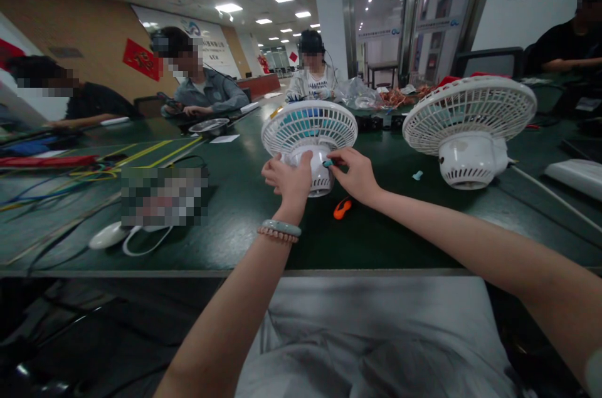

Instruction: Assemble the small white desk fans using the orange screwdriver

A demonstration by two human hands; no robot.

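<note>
A small white fan (324, 128) rests on the green table in front of me, its round grille facing away and blue blades behind the bars. My left hand (290, 177) grips the fan's rear housing from the left, thumb upon the white shell. At the housing's right side, my right hand (353, 172) pinches a small teal plastic piece (328, 163) between thumb and fingertips, against or very near the shell. Just below lies an orange-and-black tool (342, 209), its exact kind unclear. A pale blue plastic piece (417, 176) is farther right on the table.
A second white fan (470, 128) with a cord stands to the right. On the left are cables (113, 166) and a white corded object (108, 236). A plastic bag (357, 94) and copper-coloured wires (397, 97) lie at the back. Several people sit around the table (226, 197).
</note>
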